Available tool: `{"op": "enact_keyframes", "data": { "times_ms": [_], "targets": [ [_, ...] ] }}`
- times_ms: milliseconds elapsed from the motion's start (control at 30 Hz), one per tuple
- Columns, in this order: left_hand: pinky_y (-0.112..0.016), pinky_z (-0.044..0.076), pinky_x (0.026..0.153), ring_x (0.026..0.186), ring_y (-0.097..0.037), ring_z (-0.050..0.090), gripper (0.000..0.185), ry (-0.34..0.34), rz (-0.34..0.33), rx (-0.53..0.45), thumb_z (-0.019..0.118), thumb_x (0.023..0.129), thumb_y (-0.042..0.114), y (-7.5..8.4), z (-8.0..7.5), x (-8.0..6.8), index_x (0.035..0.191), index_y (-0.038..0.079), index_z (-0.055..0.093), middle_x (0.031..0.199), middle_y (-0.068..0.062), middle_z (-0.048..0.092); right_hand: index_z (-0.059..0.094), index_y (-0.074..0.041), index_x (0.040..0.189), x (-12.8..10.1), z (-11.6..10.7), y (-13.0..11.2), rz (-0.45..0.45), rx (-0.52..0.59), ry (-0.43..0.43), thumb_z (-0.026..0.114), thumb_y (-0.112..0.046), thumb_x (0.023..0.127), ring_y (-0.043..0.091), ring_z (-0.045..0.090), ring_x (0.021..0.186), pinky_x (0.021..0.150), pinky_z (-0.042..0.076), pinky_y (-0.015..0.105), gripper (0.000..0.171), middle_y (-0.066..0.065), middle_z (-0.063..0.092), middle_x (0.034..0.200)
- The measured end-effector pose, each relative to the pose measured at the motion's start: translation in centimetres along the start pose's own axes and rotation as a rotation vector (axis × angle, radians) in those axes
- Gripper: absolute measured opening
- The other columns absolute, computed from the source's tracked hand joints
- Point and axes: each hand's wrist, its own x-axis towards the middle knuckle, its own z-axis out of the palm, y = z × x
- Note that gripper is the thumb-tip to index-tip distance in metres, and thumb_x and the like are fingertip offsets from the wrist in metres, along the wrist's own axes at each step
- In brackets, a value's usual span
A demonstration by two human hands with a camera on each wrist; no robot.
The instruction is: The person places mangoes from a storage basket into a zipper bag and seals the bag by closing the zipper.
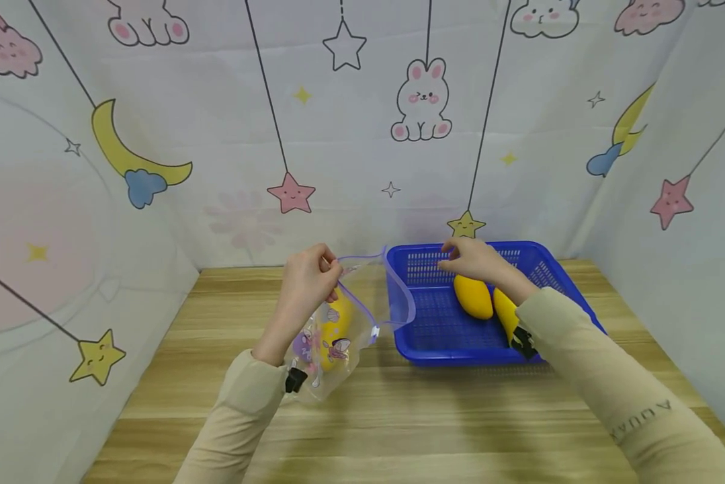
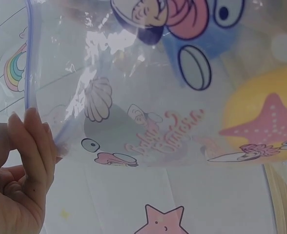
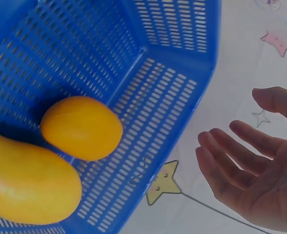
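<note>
- your left hand [image 1: 306, 277] pinches the rim of a clear zip-top plastic bag printed with cartoon shells and starfish [image 1: 332, 336], holding its mouth wide; a yellow fruit already sits inside, above the pale wooden tabletop [image 1: 398, 417].
- your right hand [image 1: 474, 261] hovers with loose, spread fingers, holding nothing, over the blue perforated plastic basket [image 1: 564, 282].
- two smooth yellow mangoes [image 3: 81, 126] lie side by side, touching, on the basket floor just below that hand.
- risk: the thin rim could slip from your pinch and the mouth sag shut, since only one hand supports the loaded bag.
- risk: a smooth, rounded mango may roll from a shallow grasp.
</note>
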Motion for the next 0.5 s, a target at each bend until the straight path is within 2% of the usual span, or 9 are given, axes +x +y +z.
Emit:
{"op": "enact_keyframes", "data": {
  "times_ms": [300,500],
  "targets": [
    [-0.026,0.052,0.041,0.037,-0.008,0.055,0.010,0.009,0.003,-0.005,0.056,0.089,0.006,0.0,0.1,-0.1,0.088,-0.002,0.063,0.059,-0.012,0.064,0.051,0.005,0.131,1.0,0.4,1.8,0.014,-0.078,-0.021,0.060,-0.026,0.093,0.036,0.058,0.107,0.093,0.051,0.051,0.050,0.025,0.059,0.122],
    [-0.026,0.052,0.042,0.038,-0.009,0.056,0.011,0.006,-0.007,-0.003,0.056,0.089,0.007,0.0,0.1,-0.1,0.088,-0.001,0.063,0.063,-0.016,0.065,0.049,0.007,0.133,1.8,0.9,3.4,-0.027,-0.103,-0.126,0.060,-0.022,0.093,0.042,0.051,0.121,0.103,0.044,0.055,0.050,0.029,0.053,0.133]
  ]
}}
